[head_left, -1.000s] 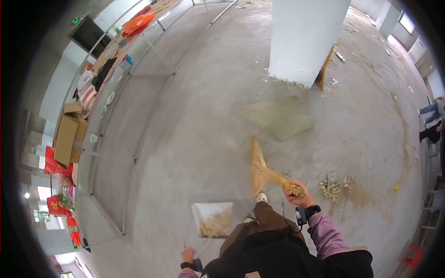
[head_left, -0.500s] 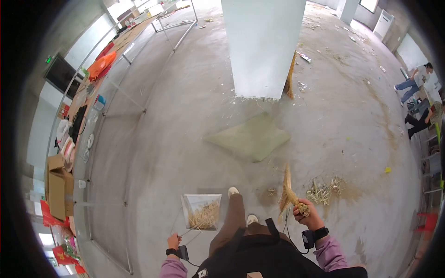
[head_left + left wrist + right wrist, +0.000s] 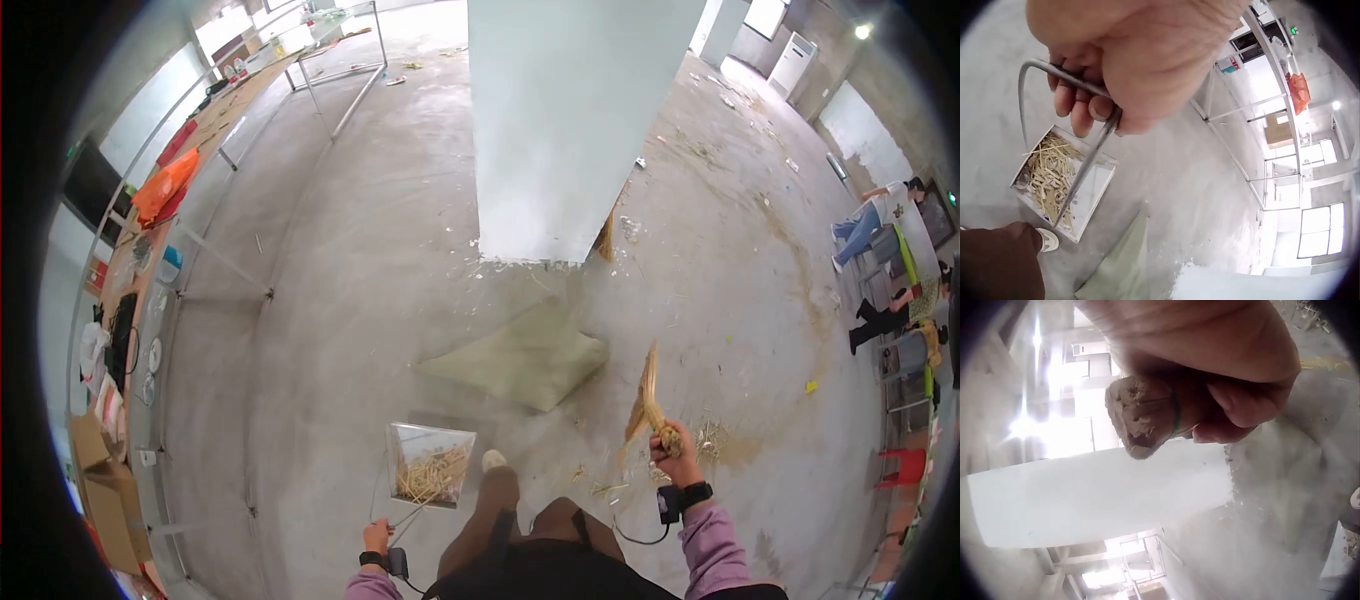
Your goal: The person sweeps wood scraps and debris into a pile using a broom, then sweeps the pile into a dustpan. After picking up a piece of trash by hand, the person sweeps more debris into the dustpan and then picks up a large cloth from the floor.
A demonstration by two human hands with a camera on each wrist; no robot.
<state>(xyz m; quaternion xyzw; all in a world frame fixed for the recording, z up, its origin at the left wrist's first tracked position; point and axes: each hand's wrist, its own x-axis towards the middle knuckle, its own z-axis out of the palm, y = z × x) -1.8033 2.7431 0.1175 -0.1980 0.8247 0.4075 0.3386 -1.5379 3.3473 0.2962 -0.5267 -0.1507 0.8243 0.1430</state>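
Observation:
My left hand (image 3: 378, 535) grips the thin metal handle of a dustpan (image 3: 434, 430) that holds straw and debris. In the left wrist view the fingers curl round the bent grey handle (image 3: 1088, 156), with the dustpan (image 3: 1094, 187) below. My right hand (image 3: 677, 460) holds a straw broom (image 3: 648, 392) by its thick handle end, bristles pointing away and above the floor. The right wrist view shows that hand (image 3: 1229, 375) wrapped round the bound broom end (image 3: 1141, 415), tied with a green band. A straw pile (image 3: 712, 440) lies partly behind the right hand.
A greenish cloth-like sheet (image 3: 520, 360) lies on the floor ahead, before a white pillar (image 3: 550, 130). Metal frames and a long table with a cardboard box (image 3: 110, 500) stand at left. People sit at the far right near a red stool (image 3: 902, 467).
The view has turned and moved forward. The broom has swung upright, right of the feet. The dustpan has shifted left in view, and both hands keep their hold.

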